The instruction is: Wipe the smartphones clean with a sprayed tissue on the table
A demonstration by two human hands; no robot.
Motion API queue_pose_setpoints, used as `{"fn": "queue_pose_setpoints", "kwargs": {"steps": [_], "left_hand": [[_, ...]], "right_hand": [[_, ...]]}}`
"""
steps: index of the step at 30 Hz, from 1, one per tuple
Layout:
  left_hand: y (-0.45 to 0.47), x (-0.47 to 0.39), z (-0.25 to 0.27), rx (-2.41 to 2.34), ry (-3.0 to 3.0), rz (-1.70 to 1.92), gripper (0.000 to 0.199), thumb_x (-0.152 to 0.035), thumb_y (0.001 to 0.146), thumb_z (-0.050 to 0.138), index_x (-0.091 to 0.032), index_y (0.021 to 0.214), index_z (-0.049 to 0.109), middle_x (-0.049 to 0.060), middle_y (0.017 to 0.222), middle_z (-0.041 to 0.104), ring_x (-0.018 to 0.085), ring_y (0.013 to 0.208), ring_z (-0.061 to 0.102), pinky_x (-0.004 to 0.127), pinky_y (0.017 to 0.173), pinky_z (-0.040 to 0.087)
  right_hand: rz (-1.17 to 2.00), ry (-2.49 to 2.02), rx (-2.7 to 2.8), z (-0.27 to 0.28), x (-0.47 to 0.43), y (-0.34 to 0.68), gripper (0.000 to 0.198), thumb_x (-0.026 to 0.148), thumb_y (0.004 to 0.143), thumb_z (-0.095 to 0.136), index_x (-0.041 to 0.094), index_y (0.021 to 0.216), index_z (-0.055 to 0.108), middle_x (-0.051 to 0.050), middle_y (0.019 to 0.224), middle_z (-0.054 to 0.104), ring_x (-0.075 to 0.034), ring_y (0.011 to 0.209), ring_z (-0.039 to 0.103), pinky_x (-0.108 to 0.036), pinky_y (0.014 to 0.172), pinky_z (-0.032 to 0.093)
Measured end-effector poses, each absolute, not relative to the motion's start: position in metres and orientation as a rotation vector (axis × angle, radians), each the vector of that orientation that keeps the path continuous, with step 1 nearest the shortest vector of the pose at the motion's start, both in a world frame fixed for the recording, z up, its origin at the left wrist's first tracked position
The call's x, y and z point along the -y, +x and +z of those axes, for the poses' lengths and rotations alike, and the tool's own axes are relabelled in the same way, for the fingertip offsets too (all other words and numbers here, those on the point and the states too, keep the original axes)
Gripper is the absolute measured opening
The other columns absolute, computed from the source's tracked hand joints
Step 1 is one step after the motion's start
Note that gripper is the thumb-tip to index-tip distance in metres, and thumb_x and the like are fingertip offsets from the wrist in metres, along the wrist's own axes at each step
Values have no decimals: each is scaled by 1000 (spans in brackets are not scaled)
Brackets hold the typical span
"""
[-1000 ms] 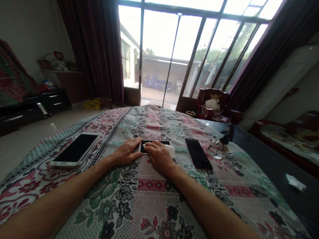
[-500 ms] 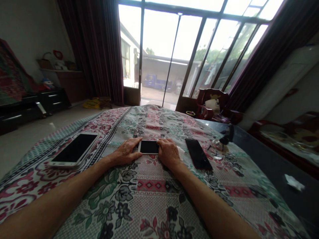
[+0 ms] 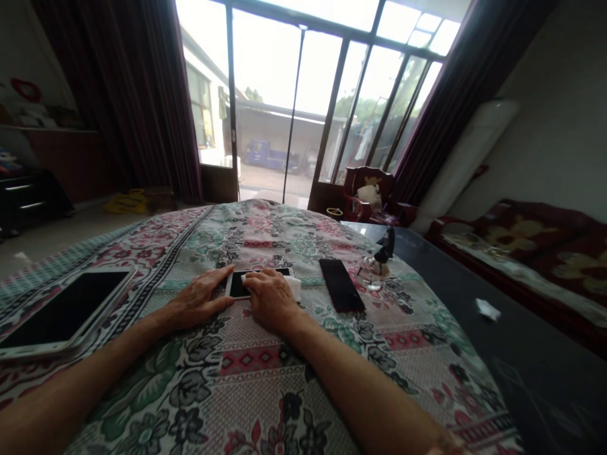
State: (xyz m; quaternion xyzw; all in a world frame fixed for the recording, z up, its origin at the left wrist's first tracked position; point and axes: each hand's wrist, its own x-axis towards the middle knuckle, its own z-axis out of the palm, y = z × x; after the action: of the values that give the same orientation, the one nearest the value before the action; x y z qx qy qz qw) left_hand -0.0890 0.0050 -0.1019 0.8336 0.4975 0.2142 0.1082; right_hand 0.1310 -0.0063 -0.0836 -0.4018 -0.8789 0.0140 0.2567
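Right hand (image 3: 272, 298) on small phone (image 3: 238, 287) — floral tablecloth (image 3: 256, 341) beneath, glass doors (image 3: 265, 76) beyond.

The cloth (image 3: 256, 360) is woven, matt and a little rough. The small phone (image 3: 239, 285) and the big phone (image 3: 66, 306) have smooth, dark, glass-like screens in pale rims that look like plastic. The black phone (image 3: 341, 284) is smooth with a dull sheen. 2 white pieces look soft and matt: the wad (image 3: 294, 289) under the fingers (image 3: 258, 278), paper or thin fabric, and the crumpled paper (image 3: 487, 309) on the smooth, glossy desk (image 3: 455, 297). The bottle (image 3: 374, 275) is clear and shiny. The sofa (image 3: 516, 237) looks like polished wood.
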Motion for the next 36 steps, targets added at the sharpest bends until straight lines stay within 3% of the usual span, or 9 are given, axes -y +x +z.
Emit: {"fn": "queue_pose_setpoints", "kwargs": {"steps": [4, 12, 17, 20, 27, 36], "left_hand": [[-89, -5, -100, -1471, 2471, 603, 74, -53, 86, 47, -11, 146, 39, 18, 147, 48, 32, 136, 45, 45, 114, 36], [-105, -7, -98, -1420, 2559, 529, 66, -49, 89, 47, -17, 146, 38, 16, 150, 45, 31, 140, 40, 48, 114, 35], [-101, -5, -89, -1518, 2570, 482, 69, -46, 84, 51, -12, 143, 41, 17, 148, 48, 32, 138, 42, 45, 115, 34], [-94, -3, -87, -1570, 2557, 490, 74, -46, 80, 53, -10, 144, 40, 18, 151, 43, 33, 141, 37, 47, 116, 32], [-93, -1, -88, -1509, 2479, 523, 70, -49, 84, 51, -15, 144, 40, 15, 152, 44, 30, 141, 39, 47, 116, 33], [-98, -4, -94, -1474, 2489, 599, 68, -48, 84, 53, -19, 145, 42, 13, 151, 46, 30, 140, 41, 47, 114, 35]], "right_hand": [[31, -1212, 2338, -82, 1, 142, 23, 14, 89, 53, 20, 100, 72, -3, 115, 71, -20, 103, 57, -34, 96, 41], [-3, -1417, 2162, -83, -6, 161, 29, 7, 88, 50, 20, 102, 72, -3, 121, 69, -21, 110, 57, -33, 100, 40], [-20, -1350, 2185, -83, 0, 155, 29, 8, 87, 50, 19, 104, 71, -5, 124, 67, -23, 112, 56, -35, 101, 40], [-33, -1171, 2252, -82, 8, 145, 29, 11, 89, 51, 17, 110, 68, -7, 126, 66, -22, 111, 55, -36, 101, 41], [77, -856, 2419, -87, 17, 130, 21, 14, 85, 55, 20, 97, 71, -3, 110, 72, -20, 102, 58, -35, 95, 43], [-62, -1263, 2218, -82, 0, 159, 19, 7, 78, 54, 18, 69, 67, -6, 79, 70, -19, 81, 59, -32, 84, 45]]}}
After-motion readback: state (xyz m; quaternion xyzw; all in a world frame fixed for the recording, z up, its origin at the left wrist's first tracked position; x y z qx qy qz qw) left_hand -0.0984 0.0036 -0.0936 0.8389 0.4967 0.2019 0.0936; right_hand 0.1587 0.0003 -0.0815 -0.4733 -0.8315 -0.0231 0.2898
